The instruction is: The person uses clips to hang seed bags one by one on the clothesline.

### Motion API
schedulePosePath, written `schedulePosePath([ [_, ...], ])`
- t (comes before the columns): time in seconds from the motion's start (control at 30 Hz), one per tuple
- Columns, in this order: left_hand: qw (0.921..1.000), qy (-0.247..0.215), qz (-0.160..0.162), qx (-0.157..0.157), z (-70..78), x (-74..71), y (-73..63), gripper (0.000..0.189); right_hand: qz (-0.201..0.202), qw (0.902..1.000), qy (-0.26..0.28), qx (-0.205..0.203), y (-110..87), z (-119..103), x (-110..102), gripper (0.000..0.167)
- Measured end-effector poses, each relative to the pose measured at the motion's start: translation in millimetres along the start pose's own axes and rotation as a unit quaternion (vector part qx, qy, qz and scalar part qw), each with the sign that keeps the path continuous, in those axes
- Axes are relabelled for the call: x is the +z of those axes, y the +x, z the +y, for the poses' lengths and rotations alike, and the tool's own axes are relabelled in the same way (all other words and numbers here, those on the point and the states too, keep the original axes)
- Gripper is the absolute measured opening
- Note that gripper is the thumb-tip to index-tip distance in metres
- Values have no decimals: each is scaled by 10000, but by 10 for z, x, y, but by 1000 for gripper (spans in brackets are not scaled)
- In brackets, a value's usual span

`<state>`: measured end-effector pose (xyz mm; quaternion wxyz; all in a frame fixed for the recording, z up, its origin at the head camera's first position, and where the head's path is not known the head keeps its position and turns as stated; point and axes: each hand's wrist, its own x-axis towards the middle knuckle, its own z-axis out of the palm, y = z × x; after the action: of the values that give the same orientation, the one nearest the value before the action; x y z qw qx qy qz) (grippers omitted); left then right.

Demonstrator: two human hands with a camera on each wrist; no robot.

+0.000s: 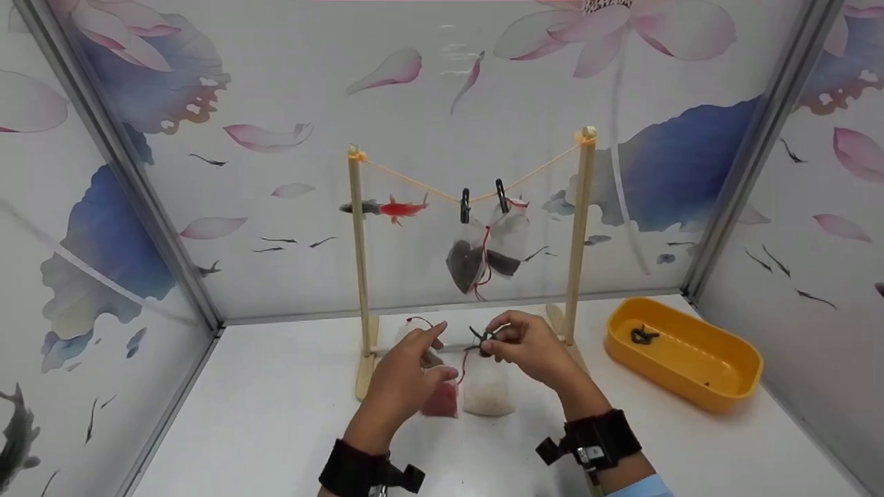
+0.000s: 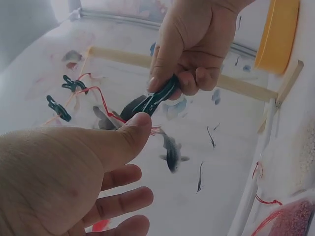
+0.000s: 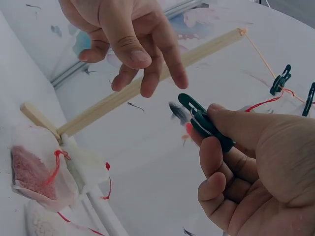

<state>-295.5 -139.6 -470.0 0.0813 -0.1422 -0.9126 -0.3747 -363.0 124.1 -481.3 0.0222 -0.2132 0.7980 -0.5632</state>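
Note:
My right hand (image 1: 528, 345) pinches a dark green clothes clip (image 3: 203, 120) between thumb and fingers, low between the wooden posts. Facing it, my left hand (image 1: 407, 366) has its fingers spread and loosely bent; in the right wrist view they are apart from the clip. Below the hands, a pouch of red grains (image 1: 440, 400) and a pouch of pale grains (image 1: 489, 399) lie on the table, both with red drawstrings. A third, greenish pouch (image 3: 83, 164) is partly hidden by my left hand in the head view. Two dark-filled pouches (image 1: 464, 268) hang from clips (image 1: 465, 206) on the cord.
A sagging orange cord (image 1: 407, 179) runs between two wooden posts (image 1: 580, 235) on flat feet. To the right stands a yellow basket (image 1: 690, 390) with dark green clips (image 1: 644, 335) in it. Patterned panels (image 1: 290, 276) enclose the white table (image 1: 262, 414) at the back and sides.

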Motion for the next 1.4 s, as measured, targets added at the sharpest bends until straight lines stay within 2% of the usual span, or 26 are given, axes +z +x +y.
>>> schedulePosePath([
  [0.17,9993,121,-9,356,32,-10,-44,68,-509,9984,154,-216,-11,-31,102,16],
  [0.3,9972,269,67,690,23,-30,-69,57,-736,9967,211,-254,-5,-32,153,14],
  [0.43,9957,371,95,842,25,-42,-68,56,-814,9957,370,-239,-3,-33,164,14],
  [0.67,9942,532,133,921,13,-28,-60,48,-1017,9928,615,-121,11,24,158,19],
  [0.77,9925,676,292,972,-8,-27,-53,44,-793,9963,316,5,35,94,133,24],
  [0.87,9902,869,527,961,-42,-30,-56,43,-215,9982,-434,365,60,231,129,27],
  [0.97,9876,1059,741,886,-84,-31,-68,42,295,9890,-1160,867,64,407,150,33],
  [1.03,9855,1212,850,827,-118,-25,-71,41,473,9813,-1482,1133,57,530,173,40],
  [1.2,9788,1635,1047,652,-211,-5,-62,36,467,9743,-1601,1513,44,758,226,56],
  [1.4,9736,1845,1261,456,-333,19,-41,23,600,9674,-1541,1919,53,830,268,45],
])
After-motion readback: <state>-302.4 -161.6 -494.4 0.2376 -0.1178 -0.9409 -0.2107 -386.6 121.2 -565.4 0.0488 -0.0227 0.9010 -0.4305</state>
